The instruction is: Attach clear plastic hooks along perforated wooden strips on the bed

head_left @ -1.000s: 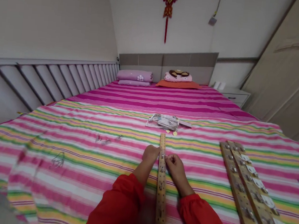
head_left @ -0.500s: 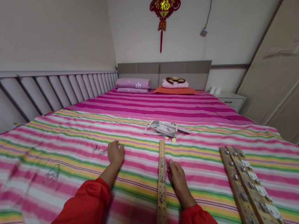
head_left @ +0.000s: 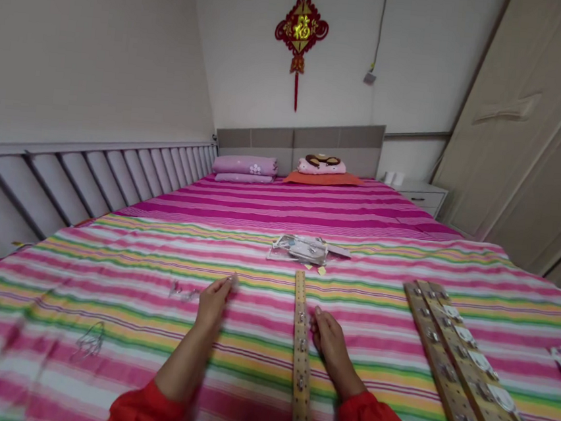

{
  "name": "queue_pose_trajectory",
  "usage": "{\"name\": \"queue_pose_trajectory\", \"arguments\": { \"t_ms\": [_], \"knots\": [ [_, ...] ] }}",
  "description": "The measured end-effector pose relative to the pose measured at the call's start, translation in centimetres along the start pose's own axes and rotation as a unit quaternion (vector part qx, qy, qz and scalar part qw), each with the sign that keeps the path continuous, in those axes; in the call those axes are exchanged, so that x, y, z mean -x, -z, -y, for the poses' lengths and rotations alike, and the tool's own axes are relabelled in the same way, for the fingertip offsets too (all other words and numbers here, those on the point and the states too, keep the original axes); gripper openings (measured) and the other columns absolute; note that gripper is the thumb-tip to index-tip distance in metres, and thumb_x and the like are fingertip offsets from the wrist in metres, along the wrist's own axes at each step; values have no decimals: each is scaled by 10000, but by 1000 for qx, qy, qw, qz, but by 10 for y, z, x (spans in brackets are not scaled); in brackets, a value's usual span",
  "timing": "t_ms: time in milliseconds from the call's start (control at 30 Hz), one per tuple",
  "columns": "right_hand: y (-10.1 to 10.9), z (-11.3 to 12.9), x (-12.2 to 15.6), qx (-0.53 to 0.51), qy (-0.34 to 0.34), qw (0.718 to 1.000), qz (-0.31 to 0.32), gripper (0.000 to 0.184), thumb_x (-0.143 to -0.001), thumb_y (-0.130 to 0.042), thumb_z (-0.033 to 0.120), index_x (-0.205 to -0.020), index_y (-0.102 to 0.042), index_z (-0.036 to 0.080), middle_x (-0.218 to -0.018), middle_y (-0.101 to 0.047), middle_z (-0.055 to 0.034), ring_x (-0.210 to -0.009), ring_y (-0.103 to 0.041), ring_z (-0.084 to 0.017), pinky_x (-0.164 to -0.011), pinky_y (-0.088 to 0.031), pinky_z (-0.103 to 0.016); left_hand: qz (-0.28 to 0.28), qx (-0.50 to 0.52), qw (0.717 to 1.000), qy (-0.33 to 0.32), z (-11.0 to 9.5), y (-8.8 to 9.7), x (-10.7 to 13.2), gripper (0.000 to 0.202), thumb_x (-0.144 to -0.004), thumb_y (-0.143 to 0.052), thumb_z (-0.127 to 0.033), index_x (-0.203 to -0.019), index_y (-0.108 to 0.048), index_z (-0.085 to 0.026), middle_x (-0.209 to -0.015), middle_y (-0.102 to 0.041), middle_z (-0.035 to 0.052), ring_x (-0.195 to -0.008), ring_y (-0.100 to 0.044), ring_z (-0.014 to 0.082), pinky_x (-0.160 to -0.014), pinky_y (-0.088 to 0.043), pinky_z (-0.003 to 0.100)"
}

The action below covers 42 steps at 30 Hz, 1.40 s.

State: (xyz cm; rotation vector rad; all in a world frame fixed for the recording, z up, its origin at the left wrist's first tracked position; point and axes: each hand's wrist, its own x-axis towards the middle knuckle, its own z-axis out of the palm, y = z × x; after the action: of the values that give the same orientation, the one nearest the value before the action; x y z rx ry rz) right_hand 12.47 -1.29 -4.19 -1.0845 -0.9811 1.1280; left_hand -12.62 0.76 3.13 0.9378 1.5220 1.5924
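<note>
My left hand (head_left: 213,300) is raised a little over the striped cover, left of the wooden strip, its thumb and finger pinched on a small shiny piece (head_left: 233,280). My right hand (head_left: 329,334) is closed just right of the narrow wooden strip (head_left: 298,397), fingertips close to its edge. What those fingers hold, if anything, is too small to make out. Rows of holes run along the strip, and several small metal fittings (head_left: 302,345) sit on it. Small clear or shiny pieces (head_left: 183,292) lie left of my left hand.
A clear plastic packet (head_left: 301,249) lies beyond the strip, with yellow scraps (head_left: 321,271) beside it. To the right are more wooden strips (head_left: 444,365) bearing metal fittings and white discs. Thin wire-like strands (head_left: 89,341) lie at the left. A slatted rail (head_left: 89,182) borders the bed.
My left hand has lifted and shifted toward the wooden strip, and a small shiny piece now shows at its fingertips. My right hand stays beside the strip. The view has tilted slightly.
</note>
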Motion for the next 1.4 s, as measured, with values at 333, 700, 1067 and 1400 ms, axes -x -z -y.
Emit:
{"name": "queue_pose_trajectory", "arguments": {
  "t_ms": [333,700,1067,1400],
  "knots": [
    [0,28,20,-43,-7,999,-11,452,-627,-664,619,-562,-516,196,-428,-430,77,-339,-298,-57,-342,-192,-207,105,289,905,293,-20,-22,109,81,-808,-585,-57,-816,-647,-108,-706,-715,47,-567,-656,84,-463,-484,137],
    [-16,85,92,44,76,994,72,402,-547,-767,327,-896,-625,186,-710,-559,36,-426,-348,-47,-406,-288,-199,145,230,934,233,-35,-37,152,233,-536,-831,-178,-700,-672,-134,-624,-676,2,-533,-604,50,-447,-407,99],
    [-13,97,128,97,146,984,42,195,-674,-668,362,-728,-609,184,-462,-388,85,-397,-307,-83,-393,-238,-214,175,191,954,154,-43,-30,188,334,-426,-860,-299,-652,-680,-130,-576,-653,0,-514,-559,51,-451,-337,121],
    [-4,116,144,37,100,994,33,293,-654,-665,484,-614,-600,201,-480,-484,43,-382,-356,-93,-379,-261,-228,221,63,973,-28,-56,-23,212,278,-527,-798,-352,-674,-693,-141,-665,-691,46,-660,-622,164,-666,-466,264]
  ]
}}
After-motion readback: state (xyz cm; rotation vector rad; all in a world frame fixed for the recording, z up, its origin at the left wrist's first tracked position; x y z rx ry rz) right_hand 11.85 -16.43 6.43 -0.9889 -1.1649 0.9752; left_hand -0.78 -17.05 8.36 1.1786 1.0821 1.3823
